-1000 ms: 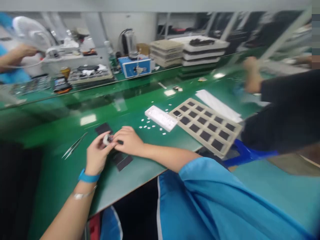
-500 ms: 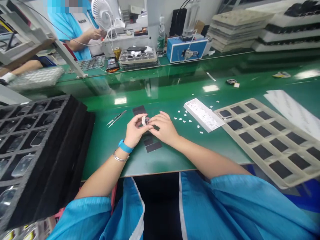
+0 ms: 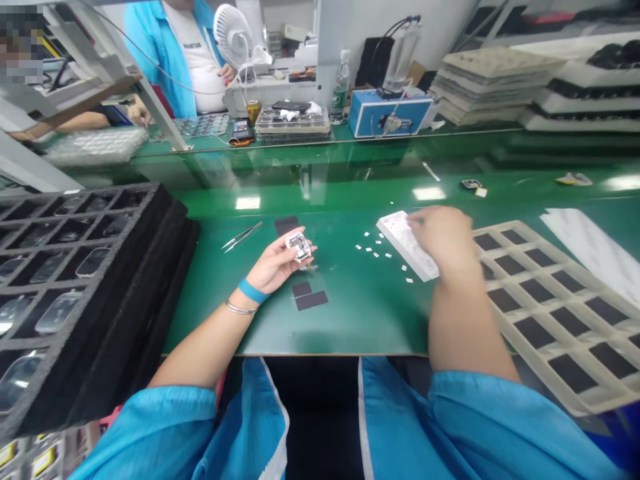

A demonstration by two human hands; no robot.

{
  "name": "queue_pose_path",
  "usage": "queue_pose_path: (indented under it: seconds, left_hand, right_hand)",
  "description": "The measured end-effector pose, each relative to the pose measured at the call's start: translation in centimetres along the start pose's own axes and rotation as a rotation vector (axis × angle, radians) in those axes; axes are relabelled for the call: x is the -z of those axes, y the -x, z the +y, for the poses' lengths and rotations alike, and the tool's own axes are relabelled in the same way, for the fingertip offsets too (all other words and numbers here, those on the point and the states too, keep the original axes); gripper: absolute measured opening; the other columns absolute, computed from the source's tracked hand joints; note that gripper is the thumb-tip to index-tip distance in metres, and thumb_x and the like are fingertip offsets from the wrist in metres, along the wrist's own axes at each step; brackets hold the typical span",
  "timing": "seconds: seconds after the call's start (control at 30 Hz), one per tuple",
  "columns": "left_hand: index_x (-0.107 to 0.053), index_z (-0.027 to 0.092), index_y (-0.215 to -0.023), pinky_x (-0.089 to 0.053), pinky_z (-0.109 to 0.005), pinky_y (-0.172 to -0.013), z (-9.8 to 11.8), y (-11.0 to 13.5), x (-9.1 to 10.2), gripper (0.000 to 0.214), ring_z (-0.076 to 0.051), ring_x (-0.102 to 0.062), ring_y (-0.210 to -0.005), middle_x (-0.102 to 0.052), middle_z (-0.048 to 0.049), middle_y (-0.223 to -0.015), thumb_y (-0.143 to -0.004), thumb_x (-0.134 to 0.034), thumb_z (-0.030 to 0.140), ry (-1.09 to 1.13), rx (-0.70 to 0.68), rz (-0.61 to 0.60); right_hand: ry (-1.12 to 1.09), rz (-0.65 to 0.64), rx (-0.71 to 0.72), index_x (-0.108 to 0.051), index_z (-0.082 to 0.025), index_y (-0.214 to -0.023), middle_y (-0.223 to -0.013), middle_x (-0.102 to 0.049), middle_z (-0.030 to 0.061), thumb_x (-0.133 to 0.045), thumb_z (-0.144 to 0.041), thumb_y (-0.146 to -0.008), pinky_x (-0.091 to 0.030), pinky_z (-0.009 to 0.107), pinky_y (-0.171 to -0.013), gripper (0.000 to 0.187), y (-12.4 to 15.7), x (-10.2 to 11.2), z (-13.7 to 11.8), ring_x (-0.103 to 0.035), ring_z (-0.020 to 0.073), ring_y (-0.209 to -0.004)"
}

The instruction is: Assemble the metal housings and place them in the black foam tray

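My left hand [image 3: 276, 265] is raised a little over the green table [image 3: 350, 313] and holds a small metal part [image 3: 299, 246] between thumb and fingertips. My right hand [image 3: 443, 239] has reached right, over the white strip tray [image 3: 406, 244] and the near corner of the beige compartment tray [image 3: 555, 313]. It is blurred by motion, back up, and its fingers do not show. Small white pieces [image 3: 373, 251] lie scattered between the two hands. Black pads [image 3: 310, 297] lie on the table just below my left hand.
A black foam tray stack [image 3: 75, 280] holding clear parts fills the left. Tweezers [image 3: 243, 236] lie left of the metal part. Across the belt stand a blue box [image 3: 390, 113], a fan [image 3: 233, 33] and stacked trays [image 3: 490, 80]. A person in blue [image 3: 175, 53] works opposite.
My right hand left the metal part and swung right to the white strip tray. My left hand keeps the part and lifted it slightly. The view steadied and turned left.
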State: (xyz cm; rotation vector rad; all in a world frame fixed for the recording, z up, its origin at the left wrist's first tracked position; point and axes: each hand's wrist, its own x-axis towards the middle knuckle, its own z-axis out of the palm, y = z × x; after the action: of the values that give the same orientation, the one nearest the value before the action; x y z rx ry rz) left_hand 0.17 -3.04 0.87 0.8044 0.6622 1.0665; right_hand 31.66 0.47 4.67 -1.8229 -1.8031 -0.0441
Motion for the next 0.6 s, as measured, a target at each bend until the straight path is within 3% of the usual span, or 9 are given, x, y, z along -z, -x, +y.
queue_pose_path:
  seconds: [0.07,0.13,0.23,0.43,0.6]
  left_hand:
    - [-0.063,0.022,-0.116,-0.057,-0.035,-0.086,-0.2,-0.1,-0.1,0.068,-0.021,-0.070,-0.094,-0.071,-0.0037,-0.098,-0.054,-0.091,0.031,0.000,-0.013,-0.010]
    - [-0.060,0.023,-0.117,-0.057,-0.034,-0.084,-0.3,-0.1,-0.2,0.071,-0.019,-0.069,-0.090,-0.070,-0.0027,-0.098,-0.054,-0.091,0.030,-0.029,-0.027,-0.009]
    - [-0.055,0.023,-0.117,-0.056,-0.028,-0.077,-0.6,-0.2,-0.3,0.073,-0.015,-0.068,-0.083,-0.070,-0.0014,-0.095,-0.053,-0.092,0.028,-0.073,-0.048,-0.002]
    - [-0.051,0.022,-0.108,-0.053,-0.026,-0.074,-0.8,-0.4,-0.3,0.070,-0.013,-0.066,-0.078,-0.070,-0.0001,-0.091,-0.051,-0.092,0.024,-0.087,-0.088,-0.020]
    - [-0.052,0.020,-0.101,-0.050,-0.025,-0.075,-1.3,-0.5,-0.4,0.070,-0.013,-0.064,-0.078,-0.068,0.0007,-0.088,-0.045,-0.093,0.021,-0.114,-0.162,0.040]
  right_hand:
    - [-0.306,-0.019,0.054,-0.075,-0.016,-0.085,-0.093,-0.074,0.0103,-0.059,-0.023,-0.081,-0.050,0.040,-0.089,0.018,1.3,-1.5,-3.4,-0.068,0.0235,-0.094]
    - [-0.631,-0.089,0.132,-0.075,-0.019,-0.088,-0.093,-0.075,0.0058,-0.062,-0.030,-0.083,-0.053,0.035,-0.086,0.018,3.2,-3.3,-7.5,-0.070,0.0198,-0.090]
    - [-0.813,-0.132,0.185,-0.073,-0.019,-0.083,-0.086,-0.075,0.0036,-0.063,-0.028,-0.081,-0.055,0.031,-0.081,0.014,5.8,-5.5,-11.5,-0.071,0.0177,-0.082]
    - [-0.705,0.017,0.289,-0.070,-0.021,-0.077,-0.082,-0.075,0.0017,-0.059,-0.023,-0.083,-0.053,0.038,-0.095,0.013,6.8,-6.7,-11.5,-0.071,0.0172,-0.081]
    - [-0.536,0.098,0.515,-0.067,-0.021,-0.077,-0.082,-0.075,0.0016,-0.052,-0.023,-0.089,-0.047,0.043,-0.105,0.019,6.7,-6.8,-11.2,-0.070,0.0148,-0.074]
